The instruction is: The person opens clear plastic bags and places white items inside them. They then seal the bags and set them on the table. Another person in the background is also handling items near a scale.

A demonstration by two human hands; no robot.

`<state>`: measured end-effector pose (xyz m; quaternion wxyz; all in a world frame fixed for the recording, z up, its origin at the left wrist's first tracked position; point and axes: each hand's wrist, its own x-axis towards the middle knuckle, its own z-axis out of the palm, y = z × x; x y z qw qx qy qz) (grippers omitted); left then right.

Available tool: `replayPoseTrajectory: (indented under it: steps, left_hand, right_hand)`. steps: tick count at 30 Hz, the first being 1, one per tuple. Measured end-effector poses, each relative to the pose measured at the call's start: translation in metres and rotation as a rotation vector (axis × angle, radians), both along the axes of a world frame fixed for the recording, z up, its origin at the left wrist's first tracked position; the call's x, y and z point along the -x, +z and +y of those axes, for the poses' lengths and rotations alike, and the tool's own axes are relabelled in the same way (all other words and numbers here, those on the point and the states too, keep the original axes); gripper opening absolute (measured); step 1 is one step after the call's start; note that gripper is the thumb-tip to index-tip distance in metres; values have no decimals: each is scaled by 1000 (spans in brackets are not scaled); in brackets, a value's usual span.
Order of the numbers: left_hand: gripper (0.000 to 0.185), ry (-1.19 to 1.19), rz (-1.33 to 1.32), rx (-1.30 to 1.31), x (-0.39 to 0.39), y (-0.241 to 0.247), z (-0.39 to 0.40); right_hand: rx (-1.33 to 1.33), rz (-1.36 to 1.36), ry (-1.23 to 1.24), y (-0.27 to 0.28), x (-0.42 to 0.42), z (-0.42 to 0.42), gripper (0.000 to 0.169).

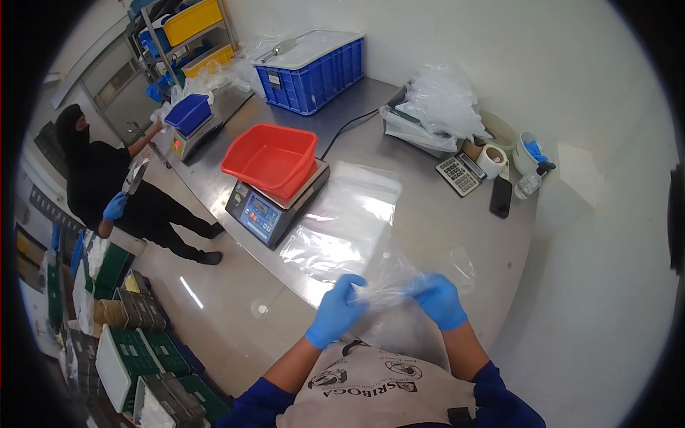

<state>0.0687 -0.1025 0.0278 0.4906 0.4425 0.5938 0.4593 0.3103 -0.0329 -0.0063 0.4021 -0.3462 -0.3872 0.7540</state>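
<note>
My left hand (338, 311), in a blue glove, pinches one side of a clear plastic bag (388, 283). On the bag's other side, my right hand (438, 300), gloved too, grips it with bent fingers; the bag is slightly blurred between them. Just beyond lies a stack of clear plastic bags (342, 219) on the steel table. Left of the stack stands a digital scale (262, 214) with a red plastic tub (273, 158) on its pan. Another clear piece of plastic (460, 270) lies near my right hand.
A lidded blue crate (316, 80) bears a metal scoop (279, 49). At right are a bin of plastic bags (441, 101), calculator (460, 174), label roll (491, 160), phone (501, 197) and spray bottle (530, 184). A co-worker (112, 171) stands by another scale (195, 139). Stacked crates (128, 358) fill the lower left.
</note>
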Motion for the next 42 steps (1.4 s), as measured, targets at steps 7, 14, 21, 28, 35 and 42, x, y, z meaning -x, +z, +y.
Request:
replayPoseTrajectory:
  steps: [7, 14, 21, 28, 35, 42]
  left_hand:
    - [25, -344, -1419, 80, 7, -44, -12]
    - [29, -295, -1327, 6, 10, -33, -10]
    - [66, -543, -616, 159, -28, 26, -15]
    - [38, 299, 711, -355, 16, -26, 25]
    - [35, 217, 4, -137, 43, -34, 23]
    - [85, -292, -964, 37, 11, 26, -6]
  right_hand:
    - [284, 283, 332, -67, -33, 24, 29]
    - [-598, -406, -174, 0, 18, 15, 16]
    - [-1139, -867, -292, 57, 26, 18, 12]
    - [-838, -790, -619, 20, 14, 32, 11]
    - [-186, -111, 493, 48, -18, -2, 27]
    - [26, 35, 82, 0, -38, 27, 28]
